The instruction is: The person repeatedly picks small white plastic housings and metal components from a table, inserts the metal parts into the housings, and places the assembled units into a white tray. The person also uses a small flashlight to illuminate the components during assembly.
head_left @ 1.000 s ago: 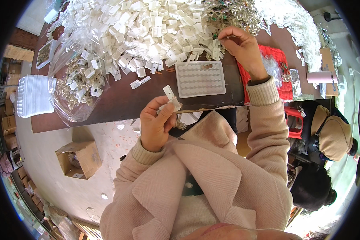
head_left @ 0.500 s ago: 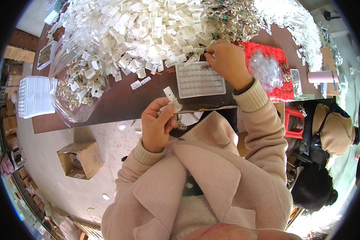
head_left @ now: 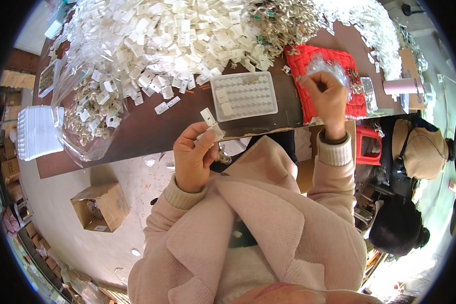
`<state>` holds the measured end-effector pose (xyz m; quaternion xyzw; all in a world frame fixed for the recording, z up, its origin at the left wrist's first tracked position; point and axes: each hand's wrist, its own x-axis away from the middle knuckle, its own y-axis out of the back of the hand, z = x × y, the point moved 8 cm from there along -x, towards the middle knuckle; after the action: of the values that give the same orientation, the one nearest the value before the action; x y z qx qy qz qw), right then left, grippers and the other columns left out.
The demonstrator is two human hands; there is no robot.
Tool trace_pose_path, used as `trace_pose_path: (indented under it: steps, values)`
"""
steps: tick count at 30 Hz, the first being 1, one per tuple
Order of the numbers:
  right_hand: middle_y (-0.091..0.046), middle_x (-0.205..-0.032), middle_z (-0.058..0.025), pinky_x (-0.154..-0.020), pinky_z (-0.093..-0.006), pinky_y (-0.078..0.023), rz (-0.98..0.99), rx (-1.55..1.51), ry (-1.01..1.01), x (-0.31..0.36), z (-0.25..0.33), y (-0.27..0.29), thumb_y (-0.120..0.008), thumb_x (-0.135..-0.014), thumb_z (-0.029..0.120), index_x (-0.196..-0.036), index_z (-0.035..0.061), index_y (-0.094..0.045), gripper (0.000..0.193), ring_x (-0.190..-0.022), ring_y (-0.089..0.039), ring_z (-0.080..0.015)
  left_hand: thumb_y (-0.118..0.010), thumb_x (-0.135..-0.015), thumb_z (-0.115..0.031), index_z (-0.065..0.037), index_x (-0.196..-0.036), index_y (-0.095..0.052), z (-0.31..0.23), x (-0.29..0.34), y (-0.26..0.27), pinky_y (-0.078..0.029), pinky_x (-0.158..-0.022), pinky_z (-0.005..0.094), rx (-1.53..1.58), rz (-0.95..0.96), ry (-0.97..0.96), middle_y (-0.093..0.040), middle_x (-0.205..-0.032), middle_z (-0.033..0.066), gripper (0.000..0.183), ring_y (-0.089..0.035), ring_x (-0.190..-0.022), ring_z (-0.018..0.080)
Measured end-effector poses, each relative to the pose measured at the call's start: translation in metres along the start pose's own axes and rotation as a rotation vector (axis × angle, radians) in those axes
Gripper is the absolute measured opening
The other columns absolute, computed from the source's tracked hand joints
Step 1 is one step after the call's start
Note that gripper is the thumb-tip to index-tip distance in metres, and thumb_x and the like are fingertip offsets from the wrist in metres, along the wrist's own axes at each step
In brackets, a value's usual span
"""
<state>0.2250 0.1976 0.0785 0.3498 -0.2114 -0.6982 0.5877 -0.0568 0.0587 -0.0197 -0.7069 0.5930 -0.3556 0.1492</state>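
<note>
My left hand (head_left: 193,154) is closed around a few small white cards (head_left: 208,117), raised at the table's front edge. A metallic-looking piece (head_left: 223,155) hangs by its fingers. To the right, my right hand (head_left: 329,99) hovers above a red cloth (head_left: 304,96), thumb and forefinger pinched together. Whatever sits in that pinch is too small to make out. Between the hands lies a white tray (head_left: 268,112) with rows of small hollows. Pale card-like pieces (head_left: 226,108) rest at its left side, and some brownish bits show along its far edge.
A big heap of white cards (head_left: 162,45) covers the far table, beside a pile of metallic pieces (head_left: 283,25). At left are a clear plastic bag (head_left: 93,109) of carded pieces and stacked white trays (head_left: 38,131). A cardboard box (head_left: 101,205) and red stool (head_left: 368,145) stand below.
My right hand has moved from the tray's far right corner, rightward and nearer, to over the red cloth. My left hand keeps its grip on the cards. The whole view has shifted slightly.
</note>
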Motion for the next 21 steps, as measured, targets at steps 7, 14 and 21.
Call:
trace_pose_path:
  steps: [7,14,21]
  values:
    - [-0.065,-0.085,-0.0136,-0.062,-0.0401,-0.051,-0.02,0.171,0.104,0.045,-0.012,-0.013,-0.078,-0.08,0.014,-0.093,0.0052,-0.068,0.018,-0.074,-0.065,-0.0325,-0.069,-0.096,-0.014,0.001,-0.111,-0.063,0.006,-0.001,-0.014,-0.035,-0.046,0.0172,-0.051,0.048,0.002,-0.071,-0.095,0.0081,0.022,-0.053,-0.059,0.007]
    - [-0.068,-0.097,-0.0103,-0.092,-0.0438,-0.045,-0.032,0.135,0.523,0.034,0.019,-0.028,-0.077,-0.073,0.004,-0.103,0.0077,-0.069,0.031,-0.093,-0.064,-0.0305,-0.069,-0.095,-0.013,0.001,-0.112,-0.063,0.006,0.002,-0.021,-0.035,-0.047,0.0172,-0.052,0.043,0.003,-0.07,-0.095,0.0079,0.023,-0.053,-0.059,0.0074]
    - [-0.069,-0.093,-0.0089,-0.093,-0.0427,-0.045,-0.014,0.126,0.523,0.027,-0.002,-0.043,-0.074,-0.079,0.002,-0.103,0.0069,-0.069,0.025,-0.097,-0.063,-0.0313,-0.07,-0.095,-0.013,0.0,-0.113,-0.064,0.005,0.006,-0.025,-0.034,-0.047,0.018,-0.057,0.07,0.006,-0.07,-0.093,0.0067,0.023,-0.052,-0.058,0.0071]
